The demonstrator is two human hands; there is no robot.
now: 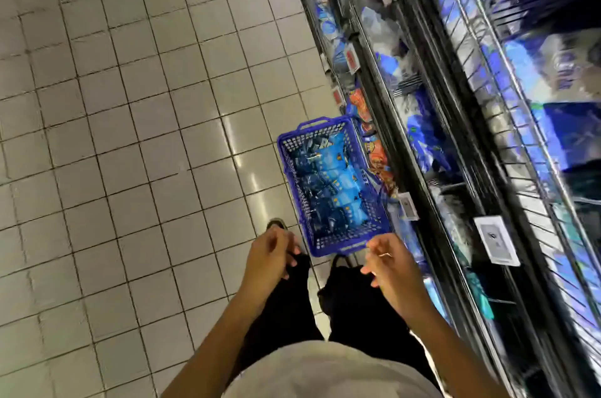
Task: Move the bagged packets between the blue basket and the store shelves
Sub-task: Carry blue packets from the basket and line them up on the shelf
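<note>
A blue plastic basket (pixel 294 166) stands on the tiled floor against the foot of the store shelves (pixel 455 144). Several blue bagged packets (pixel 335 183) lie inside it. My left hand (pixel 271 254) hangs just short of the basket's near left corner, fingers loosely curled, holding nothing. My right hand (pixel 388 262) hovers at the near right corner, fingers apart and empty, a ring on one finger. Neither hand touches the basket. The shelves on the right are blurred and hold blue and white packets.
Orange packets (pixel 379 163) sit on the lowest shelf beside the basket. White price tags (pixel 496 241) stick out from the shelf edges. Grey floor tiles (pixel 130 137) spread to the left. My dark trousers and a shoe (pixel 276 223) show below the hands.
</note>
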